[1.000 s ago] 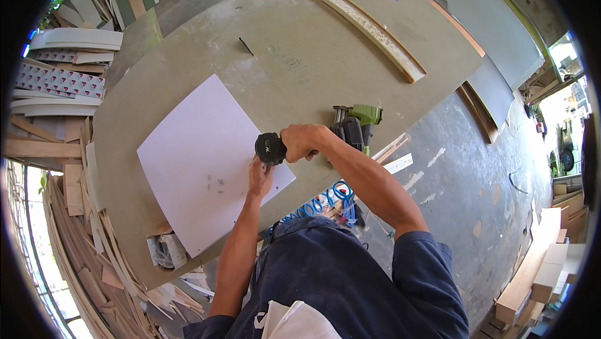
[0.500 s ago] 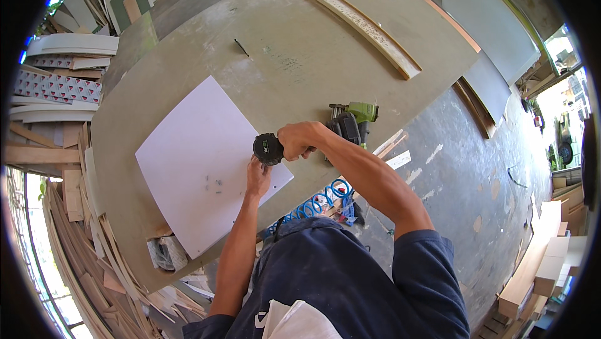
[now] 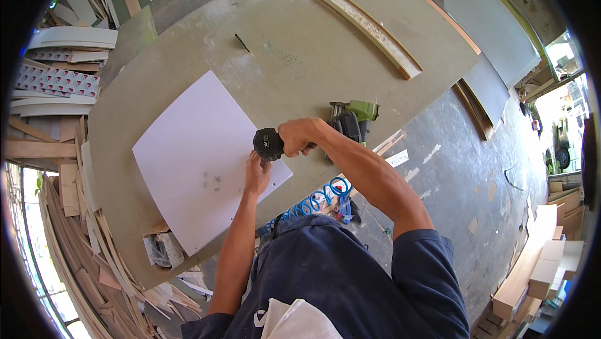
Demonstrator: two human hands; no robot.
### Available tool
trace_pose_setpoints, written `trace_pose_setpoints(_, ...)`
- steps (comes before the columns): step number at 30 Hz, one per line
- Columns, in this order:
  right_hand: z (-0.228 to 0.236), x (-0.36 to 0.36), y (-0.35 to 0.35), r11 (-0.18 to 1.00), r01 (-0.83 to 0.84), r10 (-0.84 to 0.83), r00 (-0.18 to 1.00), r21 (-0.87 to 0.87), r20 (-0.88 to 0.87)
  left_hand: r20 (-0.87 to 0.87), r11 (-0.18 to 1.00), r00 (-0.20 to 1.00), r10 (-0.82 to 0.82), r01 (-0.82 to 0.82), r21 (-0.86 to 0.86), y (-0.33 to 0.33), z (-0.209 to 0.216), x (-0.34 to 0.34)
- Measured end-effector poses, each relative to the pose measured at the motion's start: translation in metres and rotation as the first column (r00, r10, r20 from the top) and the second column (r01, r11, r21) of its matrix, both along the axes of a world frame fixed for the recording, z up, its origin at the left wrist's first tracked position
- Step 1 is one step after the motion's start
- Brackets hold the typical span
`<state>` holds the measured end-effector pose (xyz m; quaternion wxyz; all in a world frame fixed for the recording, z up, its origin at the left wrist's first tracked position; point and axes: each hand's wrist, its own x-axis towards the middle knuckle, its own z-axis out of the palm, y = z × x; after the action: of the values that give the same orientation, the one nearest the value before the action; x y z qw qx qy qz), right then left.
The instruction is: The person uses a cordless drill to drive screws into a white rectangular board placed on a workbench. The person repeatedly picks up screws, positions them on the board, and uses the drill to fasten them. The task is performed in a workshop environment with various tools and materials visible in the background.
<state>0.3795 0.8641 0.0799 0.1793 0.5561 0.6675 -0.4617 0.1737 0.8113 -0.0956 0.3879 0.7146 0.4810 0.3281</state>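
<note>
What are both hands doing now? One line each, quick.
Left hand: open, pressed flat on the white sheet.
Right hand: closed around the black-headed power tool.

Place: a woodworking workshop.
Surface [image 3: 300, 57]: a large, dusty board bench carrying a white panel [image 3: 200, 157] and a long wooden strip [image 3: 357, 20].
Tools: a green nail gun [image 3: 354, 120] and a blue coiled air hose [image 3: 313, 201].
Surroundings: stacked offcuts [image 3: 56, 82] at the left, wood blocks [image 3: 532, 270] on the concrete floor [image 3: 457, 170].
</note>
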Motion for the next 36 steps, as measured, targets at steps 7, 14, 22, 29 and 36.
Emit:
trace_pose_setpoints(7, -0.004, -0.002, 0.001, 1.000, -0.007, 0.007, 1.000, 0.017, 0.020, -0.011, 1.000, 1.000, -0.013, 0.013, -0.003, 0.001, -0.002, -0.001)
trace_pose_setpoints(14, -0.004, -0.004, 0.003, 1.000, -0.008, 0.007, 0.999, 0.008, 0.031, -0.030, 1.000, 0.999, -0.015, 0.015, -0.008, 0.001, 0.000, -0.001)
trace_pose_setpoints(22, -0.006, -0.002, 0.002, 0.999, -0.040, 0.040, 0.999, 0.009, 0.012, -0.056, 1.000, 0.998, -0.020, 0.021, 0.020, -0.001, 0.007, 0.001)
trace_pose_setpoints(29, -0.014, -0.002, 0.004, 0.999, -0.042, 0.042, 0.999, -0.003, 0.029, -0.085, 1.000, 0.996, -0.013, 0.014, 0.004, 0.000, 0.004, 0.000)
trace_pose_setpoints(36, -0.011, -0.002, 0.001, 0.998, -0.045, 0.044, 0.999, 0.032, 0.025, -0.044, 0.998, 0.999, -0.003, 0.006, 0.067, -0.001, 0.008, 0.003)
